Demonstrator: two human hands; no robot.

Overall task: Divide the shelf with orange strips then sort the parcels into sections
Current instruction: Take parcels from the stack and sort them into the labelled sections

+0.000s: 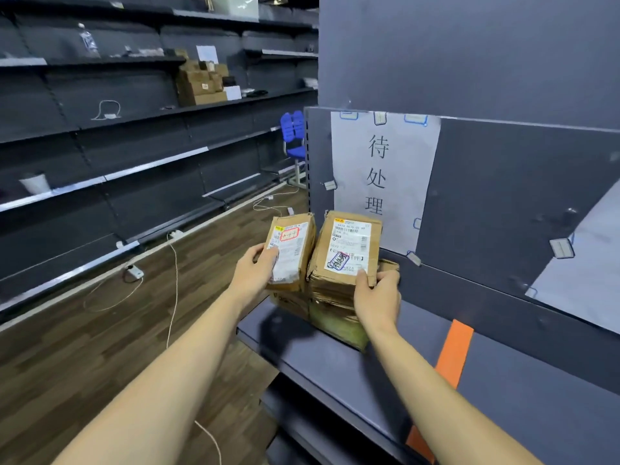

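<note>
My left hand [256, 273] grips a small brown cardboard parcel [295, 236] with a red-stamped label, held up off the shelf. My right hand [377, 297] grips a second brown parcel [349, 246] with a white shipping label, tilted up on top of a stack of worn parcels [335, 317]. The stack rests at the left end of the dark grey shelf [335, 367]. An orange strip [453, 354] runs across the shelf to the right of the stack, from the back panel to the front edge.
A white paper sign [382, 176] with black characters is taped to the back panel behind the parcels; another sheet [583, 280] hangs farther right. Dark shelving [134, 156] lines the left aisle, with boxes [201, 83], cables on the wooden floor [100, 330] and a blue chair [294, 135].
</note>
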